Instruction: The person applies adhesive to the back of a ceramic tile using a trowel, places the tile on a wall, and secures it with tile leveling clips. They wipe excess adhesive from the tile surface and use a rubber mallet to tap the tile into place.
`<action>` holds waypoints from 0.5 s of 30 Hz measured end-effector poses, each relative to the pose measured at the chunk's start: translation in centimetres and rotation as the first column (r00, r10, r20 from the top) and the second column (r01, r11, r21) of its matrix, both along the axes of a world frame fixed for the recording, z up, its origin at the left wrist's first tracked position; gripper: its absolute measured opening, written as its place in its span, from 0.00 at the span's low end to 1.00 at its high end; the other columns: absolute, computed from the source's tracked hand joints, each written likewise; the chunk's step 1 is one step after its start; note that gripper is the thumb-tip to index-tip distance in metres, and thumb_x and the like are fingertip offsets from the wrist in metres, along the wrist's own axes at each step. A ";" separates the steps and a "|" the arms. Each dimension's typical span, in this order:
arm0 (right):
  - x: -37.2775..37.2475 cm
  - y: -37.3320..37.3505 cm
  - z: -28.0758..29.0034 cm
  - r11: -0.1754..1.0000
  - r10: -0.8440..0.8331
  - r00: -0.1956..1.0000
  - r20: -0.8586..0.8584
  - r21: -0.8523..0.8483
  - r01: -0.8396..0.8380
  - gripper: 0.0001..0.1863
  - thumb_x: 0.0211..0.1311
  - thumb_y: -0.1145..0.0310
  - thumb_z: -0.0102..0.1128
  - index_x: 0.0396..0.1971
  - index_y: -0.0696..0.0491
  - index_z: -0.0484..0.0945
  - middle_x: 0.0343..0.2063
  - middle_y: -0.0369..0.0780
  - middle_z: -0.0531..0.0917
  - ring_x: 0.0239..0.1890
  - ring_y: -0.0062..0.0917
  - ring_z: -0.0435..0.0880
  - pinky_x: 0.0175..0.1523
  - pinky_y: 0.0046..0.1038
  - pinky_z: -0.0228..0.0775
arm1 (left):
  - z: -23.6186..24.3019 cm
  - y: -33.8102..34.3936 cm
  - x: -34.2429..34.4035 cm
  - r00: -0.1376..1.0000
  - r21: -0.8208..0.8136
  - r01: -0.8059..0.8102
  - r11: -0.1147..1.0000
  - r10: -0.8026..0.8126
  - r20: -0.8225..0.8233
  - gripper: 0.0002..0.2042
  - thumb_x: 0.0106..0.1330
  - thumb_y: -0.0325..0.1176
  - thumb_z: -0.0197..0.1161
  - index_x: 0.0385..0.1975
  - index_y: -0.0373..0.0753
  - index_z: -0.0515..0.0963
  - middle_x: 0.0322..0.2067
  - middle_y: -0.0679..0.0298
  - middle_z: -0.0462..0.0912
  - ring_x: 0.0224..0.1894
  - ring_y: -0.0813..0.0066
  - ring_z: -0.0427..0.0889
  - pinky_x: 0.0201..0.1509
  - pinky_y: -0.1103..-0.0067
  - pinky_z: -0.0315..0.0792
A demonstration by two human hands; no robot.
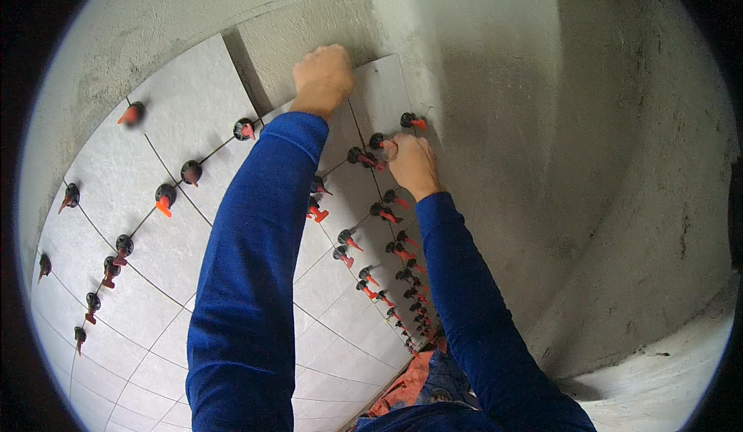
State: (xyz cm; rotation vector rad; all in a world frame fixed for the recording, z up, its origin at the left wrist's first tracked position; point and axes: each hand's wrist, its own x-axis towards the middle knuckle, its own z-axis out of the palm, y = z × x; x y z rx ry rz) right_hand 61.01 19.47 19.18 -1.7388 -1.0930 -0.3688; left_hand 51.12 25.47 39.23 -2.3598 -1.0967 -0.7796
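Note:
Light grey tiles (186,76) cover the wall in front of me, with black-and-red tile levelling clips along their joints. My left hand (323,76) is closed in a fist at the top edge of the upper tiles. Its inner fingers are hidden, so I cannot tell what, if anything, is in them. Lower and to the right, the fingers of my right hand (412,165) pinch the red handle of a tile levelling clip (378,140) near the corner joint. Another levelling clip (410,120) sits just above that hand, and a pair (360,157) is to its left.
Bare rough plaster (503,161) forms the wall on the right. A dark gap (246,72) separates two tiles at the top. More clips (166,198) stick out along the left joints, and several run down the corner. Orange-red cloth (402,385) shows low down.

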 end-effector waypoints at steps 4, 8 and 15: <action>-0.1 -0.3 0.2 1.000 0.031 0.998 -0.046 0.002 -0.031 0.17 0.70 0.58 0.60 0.35 0.59 0.85 0.34 0.57 0.85 0.41 0.56 0.85 0.49 0.50 0.76 | -0.5 -0.4 -0.8 1.000 0.154 0.030 0.988 -0.029 -0.007 0.12 0.66 0.30 0.62 0.47 0.39 0.85 0.50 0.54 0.86 0.55 0.55 0.85 0.57 0.63 0.80; 0.2 -0.3 0.3 0.999 0.020 1.000 0.001 -0.025 -0.020 0.15 0.69 0.60 0.62 0.34 0.59 0.85 0.34 0.57 0.85 0.41 0.55 0.85 0.49 0.50 0.76 | -2.8 -0.9 -1.2 0.954 0.273 0.183 0.944 -0.103 -0.282 0.11 0.63 0.33 0.66 0.43 0.40 0.86 0.47 0.55 0.87 0.54 0.59 0.85 0.54 0.66 0.81; 1.1 -0.2 0.6 0.998 0.063 0.998 -0.001 -0.027 -0.063 0.11 0.66 0.63 0.63 0.34 0.56 0.86 0.35 0.55 0.86 0.42 0.53 0.86 0.48 0.50 0.77 | -7.5 1.2 1.2 0.722 0.171 0.453 0.875 -0.248 -0.646 0.09 0.59 0.35 0.70 0.35 0.39 0.87 0.53 0.61 0.84 0.57 0.63 0.83 0.56 0.66 0.79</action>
